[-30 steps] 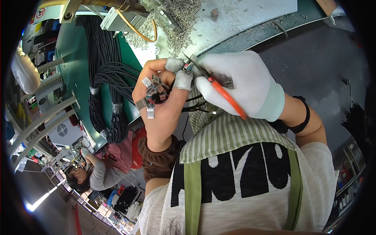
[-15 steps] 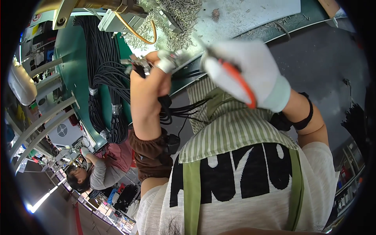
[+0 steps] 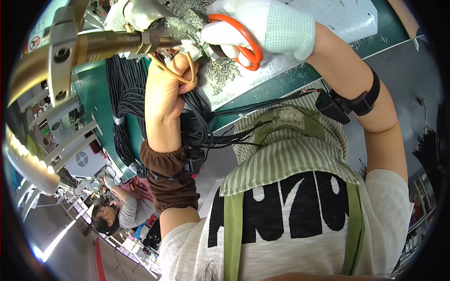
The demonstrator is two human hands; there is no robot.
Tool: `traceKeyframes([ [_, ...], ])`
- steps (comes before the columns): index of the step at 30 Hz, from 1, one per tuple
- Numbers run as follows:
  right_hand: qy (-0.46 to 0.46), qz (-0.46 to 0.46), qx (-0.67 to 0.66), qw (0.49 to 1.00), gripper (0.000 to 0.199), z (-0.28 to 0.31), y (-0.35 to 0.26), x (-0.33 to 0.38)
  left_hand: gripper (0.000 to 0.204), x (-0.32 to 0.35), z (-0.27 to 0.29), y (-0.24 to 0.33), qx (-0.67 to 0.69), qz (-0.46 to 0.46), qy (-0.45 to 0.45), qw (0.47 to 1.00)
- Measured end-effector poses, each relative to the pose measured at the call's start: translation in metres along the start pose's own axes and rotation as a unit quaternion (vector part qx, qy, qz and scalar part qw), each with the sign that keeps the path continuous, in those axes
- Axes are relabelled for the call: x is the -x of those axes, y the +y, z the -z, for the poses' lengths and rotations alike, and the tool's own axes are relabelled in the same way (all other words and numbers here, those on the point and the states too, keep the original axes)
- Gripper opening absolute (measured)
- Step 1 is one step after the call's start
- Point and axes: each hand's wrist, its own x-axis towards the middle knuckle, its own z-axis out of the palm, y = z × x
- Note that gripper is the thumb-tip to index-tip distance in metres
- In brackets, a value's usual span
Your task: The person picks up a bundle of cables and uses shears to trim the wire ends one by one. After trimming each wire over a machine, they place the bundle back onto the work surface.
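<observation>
One orange-handled tool (image 3: 257, 51): just right of left hand (image 3: 165, 88); long axis unclear
White-gloved right hand (image 3: 257, 16): wrapped around tool
Left fingers: curled, seemingly around thin black cables (image 3: 199, 110)

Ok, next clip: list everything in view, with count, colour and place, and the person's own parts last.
Table: one, green, upper left to upper right
Board: one, white, on the table
Clippings: too many to count, silvery, on the board
Orange-handled hand tool: one, orange handles, in the right hand
Loose cables: several, black, running from the left hand
Bundled cables: many, black, on the table
Tube: one, brass-coloured, upper left
Bracket: one, grey, at the tube
Co-worker: one, grey sleeve, lower left
Apron: one, green-and-white striped, on the person
Sleeve cover: one, brown, left forearm
Right hand: one, white-gloved, top centre
Left hand: one, white finger coverings, left of it
</observation>
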Motion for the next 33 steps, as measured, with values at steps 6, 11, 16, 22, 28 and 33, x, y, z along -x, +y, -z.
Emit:
traceKeyframes([
  [6, -0.033, -0.037, -0.041, 0.998, 0.029, 0.004, -0.006, 0.002, 0.043, 0.006, -0.014, 0.008, -0.16, -0.042, 0.074, 0.983],
  [11, -0.042, -0.004, -0.006, 0.999, 0.029, 0.004, -0.011, 0.005, 0.041, 0.006, -0.009, 0.006, -0.156, -0.056, 0.051, 0.985],
  [16, -0.059, 0.011, -0.011, 0.998, 0.029, 0.002, -0.005, 0.005, 0.04, 0.007, -0.012, 0.005, -0.174, -0.075, 0.068, 0.979],
  [22, -0.047, -0.05, -0.029, 0.997, 0.029, 0.001, -0.015, 0.002, 0.039, 0.005, -0.012, 0.007, -0.164, -0.053, 0.053, 0.984],
  [28, -0.041, -0.058, 0.043, 0.997, 0.029, 0.002, -0.02, 0.004, 0.03, 0.004, -0.01, 0.001, -0.082, -0.036, 0.024, 0.996],
  [33, 0.077, 0.017, 0.253, 0.964, 0.022, -0.002, -0.012, 0.04, 0.026, 0.023, -0.022, -0.012, -0.006, -0.094, 0.174, 0.98],
])
